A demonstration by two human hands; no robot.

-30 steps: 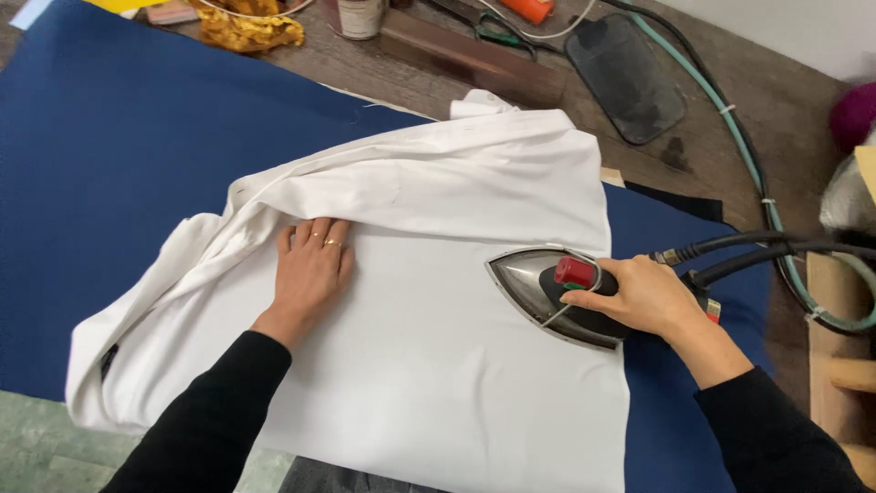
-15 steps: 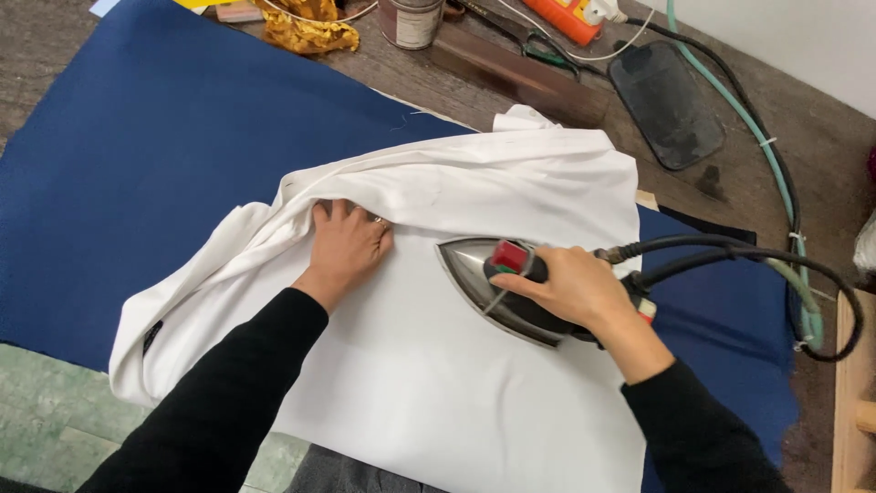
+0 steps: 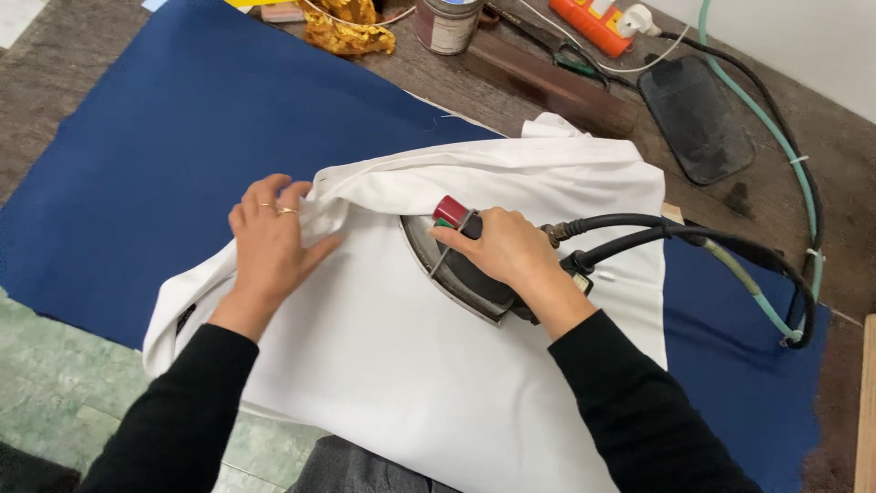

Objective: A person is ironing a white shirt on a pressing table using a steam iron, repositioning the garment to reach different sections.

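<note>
My right hand (image 3: 506, 248) is in the middle of the frame, its grip wrapped tight round the handle of the iron (image 3: 456, 265), so most of that handle is hidden; I only see a red knob poking out at the front and the grey metal soleplate edge curving below my fingers. The iron sits flat on the white cloth (image 3: 411, 356), a smooth plain sheet spreading from centre to the lower edge, where it is cut off by the frame and by something grey at the bottom that I can't make out. My left hand (image 3: 269, 242), left of centre, lies with fingers spread and flat, grip not closed on anything, pressing down on the bunched, creased fold of the cloth just beside the iron's tip. Both sleeves are black and run out of the frame below. Under the cloth lies a dark blue cover (image 3: 146, 155), matte and even, over the worn wooden bench (image 3: 849, 183). Thick black hoses (image 3: 693, 236) loop from the iron's rear to the right, alongside a pale green tube (image 3: 776, 137). Upper frame: a tin can (image 3: 447, 23) cut off at the top, crumpled yellow fabric (image 3: 347, 27), an orange power strip (image 3: 598, 23), and a dark flat pad (image 3: 695, 119).
</note>
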